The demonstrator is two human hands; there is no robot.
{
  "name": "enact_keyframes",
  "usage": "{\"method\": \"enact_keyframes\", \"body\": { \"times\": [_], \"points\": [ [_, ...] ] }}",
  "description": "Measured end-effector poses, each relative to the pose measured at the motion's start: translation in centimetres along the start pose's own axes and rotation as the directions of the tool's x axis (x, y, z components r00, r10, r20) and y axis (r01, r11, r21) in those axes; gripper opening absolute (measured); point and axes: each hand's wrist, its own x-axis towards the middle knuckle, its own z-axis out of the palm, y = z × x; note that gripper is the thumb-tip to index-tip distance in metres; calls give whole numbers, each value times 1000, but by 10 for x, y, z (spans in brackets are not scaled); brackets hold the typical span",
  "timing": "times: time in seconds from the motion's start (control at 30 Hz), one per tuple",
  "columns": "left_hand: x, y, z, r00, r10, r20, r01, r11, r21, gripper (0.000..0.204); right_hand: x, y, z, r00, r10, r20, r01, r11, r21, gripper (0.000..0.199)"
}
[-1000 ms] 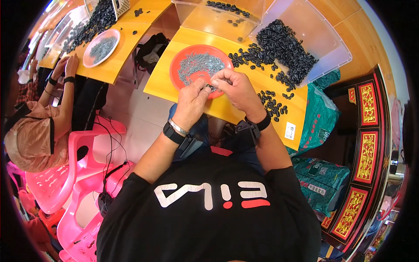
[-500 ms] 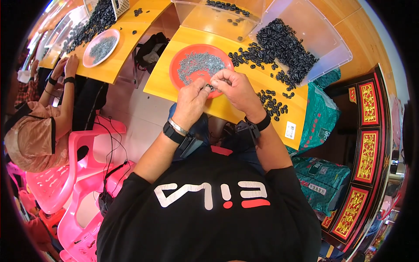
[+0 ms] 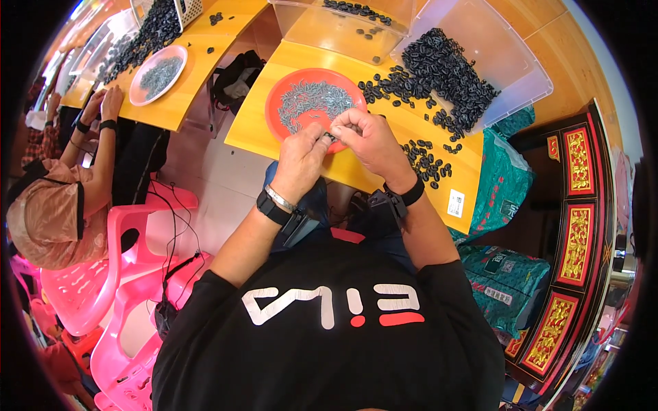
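Observation:
Over the near rim of a red plate (image 3: 275, 122), my two hands meet with their fingertips together. My left hand (image 3: 301, 157) is closed, thumb and finger pinching a small black part (image 3: 329, 138) that mostly hides behind the fingers. From the other side my right hand (image 3: 371, 142) is closed in a pinch against that same spot; what its fingertips hold is too small to make out. Many small grey metal screw-like pins (image 3: 312, 99) lie in the plate. Loose black oval plastic parts (image 3: 430, 164) are scattered on the table to the right of my right hand.
A tipped clear bin (image 3: 517, 75) spills a heap of black parts (image 3: 445, 68) onto the yellow table (image 3: 247, 127). Another clear bin (image 3: 295, 24) stands behind the plate. Green bags (image 3: 504, 178) sit at right. At left, another person's hands (image 3: 103, 106) rest near a pink-white plate (image 3: 181, 65).

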Motion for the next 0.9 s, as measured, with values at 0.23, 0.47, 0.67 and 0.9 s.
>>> {"method": "enact_keyframes", "body": {
  "times": [0.23, 0.47, 0.67, 0.9],
  "points": [
    [-2, 2, 4, 999, 15, -34, -15, 1000, -3, 10, -5, 2, 8, 998, -9, -67, 5, 998, -62, 11],
    [-4, -2, 7, 997, -72, -38, 68, 991, -116, 11, -9, 6, 15, 996, 9, -92, -5, 999, 37, 10],
    [-3, 2, 5, 998, -43, -54, 36, 993, -116, 9, -10, 8, 25, 981, -6, -192, 51, 972, 231, 13],
    [-2, -5, 5, 997, -52, -51, 46, 993, -111, 10, -11, 1, 17, 989, 49, -142, -6, 958, 288, 14]
  ]
}}
